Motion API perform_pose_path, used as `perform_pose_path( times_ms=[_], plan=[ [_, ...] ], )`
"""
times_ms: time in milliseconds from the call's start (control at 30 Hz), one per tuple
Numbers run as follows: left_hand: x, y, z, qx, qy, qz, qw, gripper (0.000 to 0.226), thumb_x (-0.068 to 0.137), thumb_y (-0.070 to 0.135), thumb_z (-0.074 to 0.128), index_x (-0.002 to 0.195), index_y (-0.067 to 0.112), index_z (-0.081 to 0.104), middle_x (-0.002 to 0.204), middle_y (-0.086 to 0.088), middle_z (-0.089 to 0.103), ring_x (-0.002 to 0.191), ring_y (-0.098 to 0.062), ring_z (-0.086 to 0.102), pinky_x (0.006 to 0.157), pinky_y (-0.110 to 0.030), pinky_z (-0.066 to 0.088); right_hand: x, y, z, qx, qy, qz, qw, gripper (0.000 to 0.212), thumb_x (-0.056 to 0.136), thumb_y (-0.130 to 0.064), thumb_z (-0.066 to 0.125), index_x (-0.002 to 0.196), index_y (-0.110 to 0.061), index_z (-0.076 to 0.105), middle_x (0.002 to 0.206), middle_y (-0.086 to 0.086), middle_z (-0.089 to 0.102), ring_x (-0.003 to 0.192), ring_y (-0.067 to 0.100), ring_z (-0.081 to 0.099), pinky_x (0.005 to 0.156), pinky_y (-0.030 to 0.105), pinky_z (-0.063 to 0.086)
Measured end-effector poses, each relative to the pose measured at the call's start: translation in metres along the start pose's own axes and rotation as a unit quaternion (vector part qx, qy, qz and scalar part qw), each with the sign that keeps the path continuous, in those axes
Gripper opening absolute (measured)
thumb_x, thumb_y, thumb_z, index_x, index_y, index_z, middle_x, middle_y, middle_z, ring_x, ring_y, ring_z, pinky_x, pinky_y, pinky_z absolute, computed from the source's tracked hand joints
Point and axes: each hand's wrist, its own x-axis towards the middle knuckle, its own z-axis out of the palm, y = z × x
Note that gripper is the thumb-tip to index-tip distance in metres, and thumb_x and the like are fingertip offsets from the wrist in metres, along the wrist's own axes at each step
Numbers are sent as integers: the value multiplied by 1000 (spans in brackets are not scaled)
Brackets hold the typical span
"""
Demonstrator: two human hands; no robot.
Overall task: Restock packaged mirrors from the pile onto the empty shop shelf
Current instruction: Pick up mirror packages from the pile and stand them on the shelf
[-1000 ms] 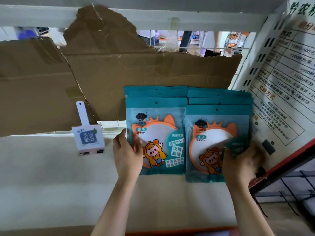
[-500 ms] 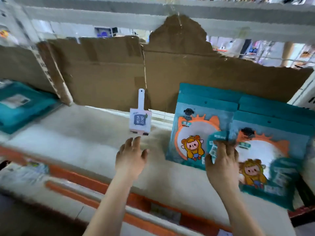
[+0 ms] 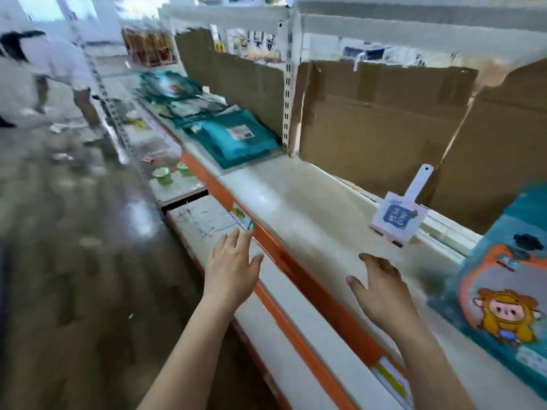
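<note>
Hovering at the front edge of the shelf (image 3: 310,208), the left hand (image 3: 233,267) and right hand (image 3: 381,288) hold nothing, their fingers loosely spread. The packaged mirror (image 3: 503,279) stands at 3 o'clock of the right fingers, apart from them. The teal pile (image 3: 236,137), blurred but seemingly more packs, lies at 11 o'clock, well apart.

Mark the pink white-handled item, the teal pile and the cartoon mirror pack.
pink white-handled item (image 3: 397,216): head view, on its dark label.
teal pile (image 3: 217,138): head view, on the top pack's teal face.
cartoon mirror pack (image 3: 497,279): head view, on its grey disc.
</note>
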Motion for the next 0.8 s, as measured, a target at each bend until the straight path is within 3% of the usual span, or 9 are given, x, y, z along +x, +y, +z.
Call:
perform_pose_path(
  times_ms=[200,400,800],
  plan=[
    [14,-62,-23,0,0,-65,998,55,97,43,39,148,26,24,156,-1,24,146,-24,10,117,-47,7,31,-63,21,-23,-20,-64,997,50,94,-36,47,140,-19,37,142,5,43,129,24,39,102,36,35],
    [55,-138,-46,24,-13,-113,993,61,97,47,35,151,25,16,159,-3,13,147,-24,3,117,-47,0,73,-127,39,-6,-23,-66,998,52,94,-37,49,140,-17,37,143,6,42,131,24,38,105,35,34],
    [122,-253,-83,23,4,-188,982,58,97,47,34,149,27,18,158,-3,18,145,-25,14,118,-48,6,155,-248,78,-30,-30,-94,995,52,95,-39,49,140,-16,38,141,9,42,128,28,39,102,39,35]
  ],
)
